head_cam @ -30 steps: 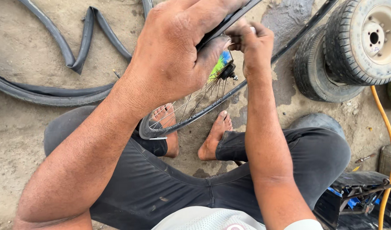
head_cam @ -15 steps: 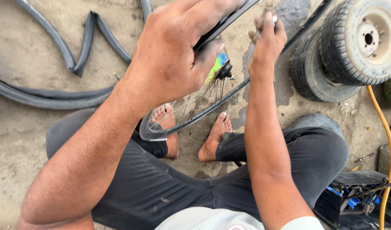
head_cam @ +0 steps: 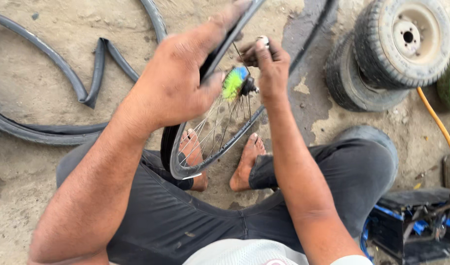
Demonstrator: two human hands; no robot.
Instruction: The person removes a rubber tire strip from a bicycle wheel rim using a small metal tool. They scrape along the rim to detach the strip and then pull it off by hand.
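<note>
While left hand clasps, spoked wheel tilts.

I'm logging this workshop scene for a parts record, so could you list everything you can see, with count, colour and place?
bicycle wheel: one, silver rim and spokes with a black tyre on it, held up over the lap
hub brush: one, green and blue, at the wheel's centre
inner tubes: loose black rubber lengths, count unclear, on the ground upper left
small wheels: two stacked, grey tyres, pale hub, upper right
hose: one, yellow, along the right edge
toolbox: one, black with blue parts, lower right
ground: sandy grey concrete
trousers: dark grey
bare feet: two, under the wheel
left hand: grip closed on the tyre
right hand: fingers pinching a small pale part by the hub
</note>
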